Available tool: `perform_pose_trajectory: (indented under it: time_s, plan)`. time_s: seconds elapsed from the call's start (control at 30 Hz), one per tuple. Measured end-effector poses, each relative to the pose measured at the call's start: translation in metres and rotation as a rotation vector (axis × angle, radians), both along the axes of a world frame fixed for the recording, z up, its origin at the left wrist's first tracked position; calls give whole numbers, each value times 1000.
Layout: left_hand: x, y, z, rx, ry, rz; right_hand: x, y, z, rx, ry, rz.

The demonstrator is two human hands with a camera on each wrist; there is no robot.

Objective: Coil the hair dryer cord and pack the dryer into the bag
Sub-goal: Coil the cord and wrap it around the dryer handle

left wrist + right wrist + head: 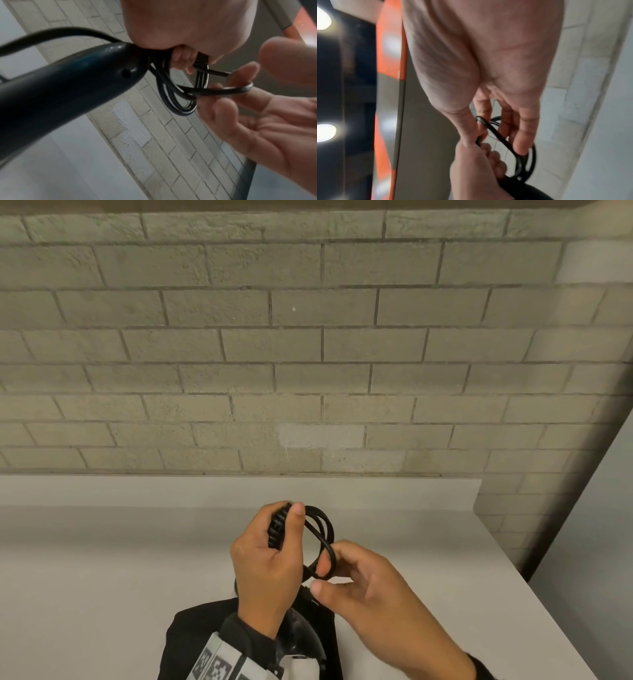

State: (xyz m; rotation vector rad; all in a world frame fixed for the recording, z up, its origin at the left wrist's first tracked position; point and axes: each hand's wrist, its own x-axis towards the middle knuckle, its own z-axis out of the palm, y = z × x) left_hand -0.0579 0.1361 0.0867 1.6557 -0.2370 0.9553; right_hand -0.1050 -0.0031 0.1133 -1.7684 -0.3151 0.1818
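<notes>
My left hand (286, 529) grips a bundle of black cord (323, 522) loops together with its ribbed strain relief (276, 525), above the table. In the left wrist view the dryer's glossy black handle (68, 83) hangs right under that hand (185, 33). My right hand (322, 578) pinches one loop of the cord (223, 90) between thumb and curled fingers (481, 129), just right of the left hand. A black bag (185, 642) lies on the table below both hands. The dryer's dark body (301, 635) is partly hidden behind my left wrist.
The light grey table (102, 559) runs to a brick wall (308, 371) behind. Its right edge (534, 587) slants down toward the near right, with a grey panel (603, 508) beyond it.
</notes>
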Motion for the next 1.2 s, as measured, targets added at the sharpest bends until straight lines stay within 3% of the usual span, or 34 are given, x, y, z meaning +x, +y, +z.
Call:
perform_pose_trajectory:
  time_s: [0.13, 0.3, 0.37, 0.43, 0.5, 0.63, 0.7, 0.8, 0.87, 0.97, 1.07, 1.13, 1.2]
  plan:
    - [-4, -1, 0, 29, -9, -34, -4, 5, -19, 154, -27, -53]
    - [-3, 1, 1, 49, -26, -51, -6, 3, -33, 726, 225, 35]
    - [-3, 2, 0, 55, -26, -66, -7, -3, -36, 856, 285, 83]
    - [-3, 1, -1, 60, -19, -82, -8, -10, -39, 809, 287, 143]
    - [-1, 1, -3, 44, -3, -89, -11, -14, -39, 613, 198, 183]
    - [5, 4, -5, -35, 33, -97, -15, -18, -55, 167, -142, -39]
    - [6, 4, -6, -52, 41, -111, -16, -12, -66, 187, -186, -122]
    - [6, 4, -5, -45, 44, -132, -16, -5, -79, 562, -185, -208]
    - [8, 6, -5, -59, 49, -123, -17, -8, -76, 862, -45, -228]
    - [11, 11, -5, -72, 50, -119, -20, -19, -68, 1009, 160, -256]
    - [14, 18, -7, -102, 56, -119, -25, -31, -65, 905, 283, -165]
    - [16, 21, -8, -127, 64, -119, -25, -38, -68, 656, 291, -167]
    - [16, 23, -9, -132, 67, -119, -23, -46, -80, 369, 156, -224]
